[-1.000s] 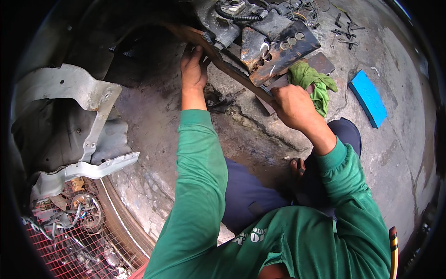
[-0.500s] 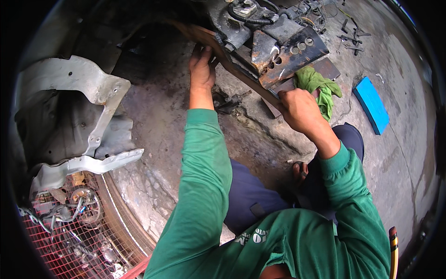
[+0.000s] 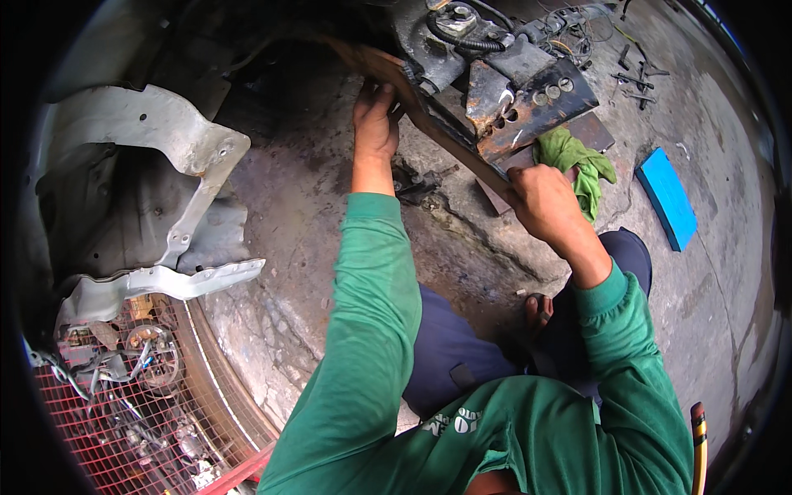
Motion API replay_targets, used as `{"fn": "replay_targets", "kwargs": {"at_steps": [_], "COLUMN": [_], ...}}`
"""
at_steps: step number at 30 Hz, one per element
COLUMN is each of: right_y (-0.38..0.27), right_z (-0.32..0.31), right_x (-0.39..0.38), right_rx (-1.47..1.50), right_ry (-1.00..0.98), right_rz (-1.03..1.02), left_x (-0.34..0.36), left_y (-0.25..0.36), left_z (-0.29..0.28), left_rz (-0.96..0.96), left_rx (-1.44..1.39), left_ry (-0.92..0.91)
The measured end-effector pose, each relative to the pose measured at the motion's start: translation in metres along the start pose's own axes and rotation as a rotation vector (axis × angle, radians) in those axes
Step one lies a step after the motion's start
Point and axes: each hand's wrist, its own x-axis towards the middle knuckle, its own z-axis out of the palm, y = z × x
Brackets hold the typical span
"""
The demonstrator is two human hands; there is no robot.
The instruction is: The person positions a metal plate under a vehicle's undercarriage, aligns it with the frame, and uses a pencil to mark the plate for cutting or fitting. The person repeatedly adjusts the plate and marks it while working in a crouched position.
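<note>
Concrete floor (image 3: 714, 330), one, grey and cracked, spreading below and around the drilled plate (image 3: 544, 115), from which I take all positions. Silver sheet-metal panel (image 3: 194, 136), bent and holed, well apart to the plate's left. Red wire-mesh crate (image 3: 239, 470), holding metal parts, far to the plate's left and on its near side. Grey metal assembly (image 3: 520, 59), just beyond the plate, carrying a black corrugated hose (image 3: 466, 44). Brown metal strip (image 3: 429, 121), long and narrow, running along the plate's left side. Blue block (image 3: 668, 202), on the floor, right of the plate and apart. Green cloth (image 3: 573, 157), crumpled, just beside the plate's near side. My right hand (image 3: 544, 200), on the plate's near side: grip closed round the strip's near end. My left hand (image 3: 376, 124), left of the plate: fingers against the strip; how far this grip closes I cannot tell. Dark hand tools (image 3: 642, 80), scattered right of the plate.
</note>
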Motion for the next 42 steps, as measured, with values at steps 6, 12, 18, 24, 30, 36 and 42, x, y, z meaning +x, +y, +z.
{"fn": "replay_targets", "kwargs": {"at_steps": [6, 12, 18, 24, 30, 36, 42], "right_y": [0.002, 0.001, -0.005, -0.006, -0.007, -0.007, -0.014], "right_z": [0.0, -0.001, -0.005, -0.005, -0.004, -0.004, -0.01], "right_x": [0.0, 0.0, -0.001, -0.001, -0.001, 0.0, -0.002], "right_rx": [-0.001, 0.004, 0.015, 0.012, -0.003, -0.043, -0.027], "right_ry": [-0.008, 0.011, 0.03, 0.02, 0.016, -0.004, -0.016], "right_rz": [0.006, -0.005, -0.035, -0.017, -0.025, 0.003, 0.03], "left_x": [-0.001, 0.003, 0.002, 0.0, -0.002, -0.001, -0.004], "left_y": [-0.002, -0.005, -0.005, -0.003, -0.004, -0.003, -0.001], "left_z": [0.005, -0.003, -0.001, 0.006, 0.005, 0.01, 0.012], "left_rz": [0.044, -0.003, 0.029, 0.07, 0.069, 0.096, 0.093], "left_rx": [-0.02, -0.026, -0.039, -0.103, -0.109, -0.12, -0.124], "left_ry": [0.02, -0.003, 0.013, -0.01, 0.027, 0.029, 0.035]}}
